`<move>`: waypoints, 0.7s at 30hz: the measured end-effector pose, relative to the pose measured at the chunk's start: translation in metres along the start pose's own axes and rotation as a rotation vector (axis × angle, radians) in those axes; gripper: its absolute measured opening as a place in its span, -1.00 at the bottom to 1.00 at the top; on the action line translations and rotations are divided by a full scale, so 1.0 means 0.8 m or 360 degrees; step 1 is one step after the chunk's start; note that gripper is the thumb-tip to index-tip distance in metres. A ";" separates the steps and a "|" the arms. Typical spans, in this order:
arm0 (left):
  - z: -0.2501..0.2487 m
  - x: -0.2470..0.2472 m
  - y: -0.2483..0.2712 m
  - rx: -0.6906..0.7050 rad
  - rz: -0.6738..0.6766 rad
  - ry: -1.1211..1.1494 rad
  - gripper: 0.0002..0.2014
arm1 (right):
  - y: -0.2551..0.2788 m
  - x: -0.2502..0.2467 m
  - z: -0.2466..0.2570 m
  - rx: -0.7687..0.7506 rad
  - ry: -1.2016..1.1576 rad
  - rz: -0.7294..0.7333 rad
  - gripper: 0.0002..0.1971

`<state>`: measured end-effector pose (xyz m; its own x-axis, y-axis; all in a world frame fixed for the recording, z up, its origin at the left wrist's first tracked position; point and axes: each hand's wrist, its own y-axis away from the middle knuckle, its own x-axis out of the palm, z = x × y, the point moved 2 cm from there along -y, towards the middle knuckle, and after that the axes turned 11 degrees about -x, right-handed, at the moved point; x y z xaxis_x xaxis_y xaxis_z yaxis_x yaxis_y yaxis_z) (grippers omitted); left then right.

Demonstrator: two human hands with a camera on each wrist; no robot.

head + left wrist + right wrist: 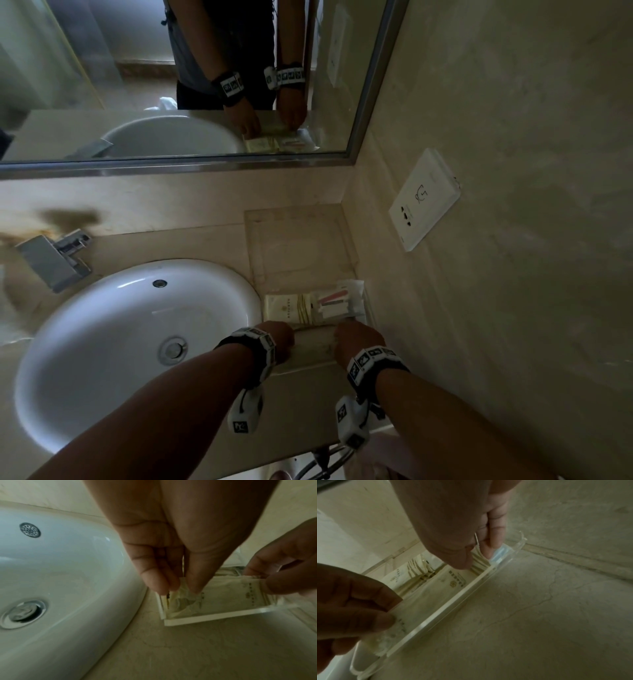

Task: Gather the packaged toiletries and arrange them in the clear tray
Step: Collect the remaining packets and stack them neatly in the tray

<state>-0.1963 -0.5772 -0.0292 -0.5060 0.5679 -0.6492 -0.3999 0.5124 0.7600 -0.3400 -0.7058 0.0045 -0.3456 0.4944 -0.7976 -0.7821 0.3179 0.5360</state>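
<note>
A clear tray (294, 233) lies on the counter between the sink and the right wall. In its near end both hands hold a cream printed packet (315, 342) low inside the tray. My left hand (284, 339) pinches the packet's left end (181, 589); my right hand (342, 337) pinches its right end (477, 557). The packet (223, 595) sits just behind the tray's front wall (205, 619), also seen as a long clear wall (453, 601). Behind it in the tray lie a cream packet with a gold band (291, 306) and a white packet with red stripes (339, 301).
A white sink (102, 342) borders the tray on the left, with a chrome faucet (58, 260) behind it. The wall with a white socket plate (424, 198) stands close on the right. A mirror (191, 78) hangs above. A metal ring (322, 462) hangs below the counter edge.
</note>
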 end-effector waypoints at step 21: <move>-0.001 -0.018 0.054 -0.0127 0.0016 0.0042 -0.68 | 0.013 0.012 0.023 -0.0299 0.0323 0.0221 -0.42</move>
<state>-0.2070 -0.5639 0.0128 -0.5298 0.5550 -0.6413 -0.4537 0.4534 0.7672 -0.3419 -0.6831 0.0071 -0.5374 0.3450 -0.7695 -0.7959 0.0942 0.5981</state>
